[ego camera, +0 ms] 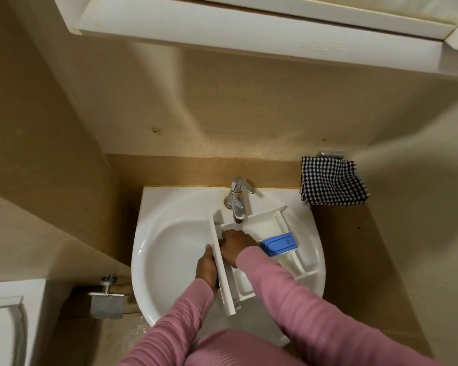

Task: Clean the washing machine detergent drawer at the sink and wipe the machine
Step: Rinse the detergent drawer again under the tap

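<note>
- Over the sink (141,228), the left hand (206,270) grips the detergent drawer (262,228) by its front.
- The right hand (237,243) reaches inside; its grip is unclear.
- Best to rub each corner beneath the tap (237,199).

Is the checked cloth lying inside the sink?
No, the checked cloth hangs on the wall, up and to the right of the sink.

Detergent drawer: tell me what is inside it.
In the detergent drawer, a blue insert sits in the middle compartment, and the right hand reaches into the one below the tap. The hand and sleeve hide the floor beneath them.
</note>
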